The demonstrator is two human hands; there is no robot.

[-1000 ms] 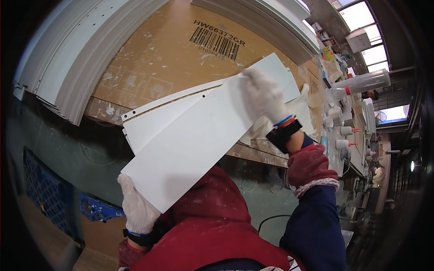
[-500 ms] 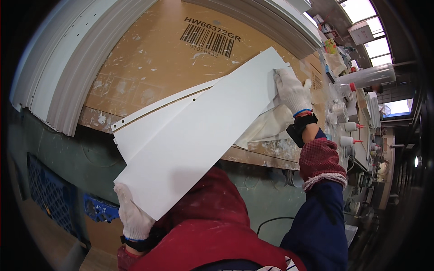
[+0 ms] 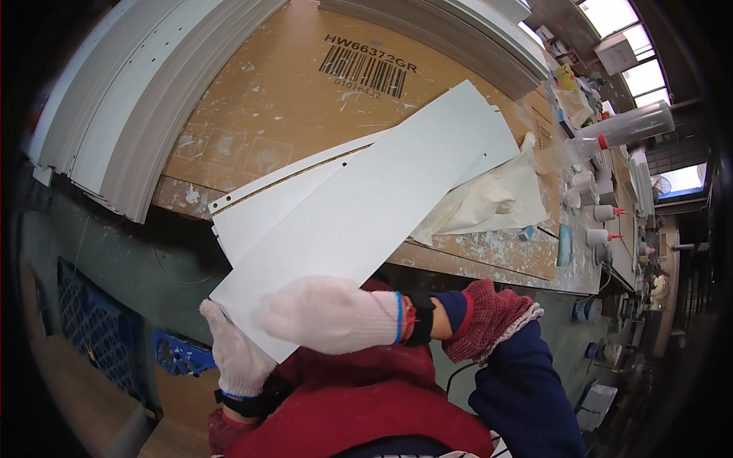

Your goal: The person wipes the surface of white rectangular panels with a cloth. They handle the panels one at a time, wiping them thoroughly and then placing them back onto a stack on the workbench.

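A long white panel (image 3: pixel 366 206) lies slantwise, its far end over the workbench and its near end jutting out toward my body. My left hand (image 3: pixel 238 351), in a white knit glove, grips the near end edge, with the fingers partly hidden beneath. Gloved too, my right hand (image 3: pixel 328 313) rests flat over the panel's near end, fingers stretched out and slightly blurred. Under this panel, at a different angle, lies another white panel (image 3: pixel 267 202) with small holes and a raw brown edge. Beside the far end, a crumpled cream cloth (image 3: pixel 489 202) lies on the bench.
Paint-specked cardboard (image 3: pixel 252 130) covers the bench. Stacked white panels (image 3: pixel 114 114) stand at the left, with more long profiles (image 3: pixel 458 38) behind. White bottles with red tips (image 3: pixel 603 237) and a clear plastic bottle (image 3: pixel 584 146) are at right. A blue crate (image 3: pixel 99 328) sits lower left.
My right hand has left the panel's far end and come down to its near end. The cloth is now uncovered. My left hand keeps its hold on the near edge.
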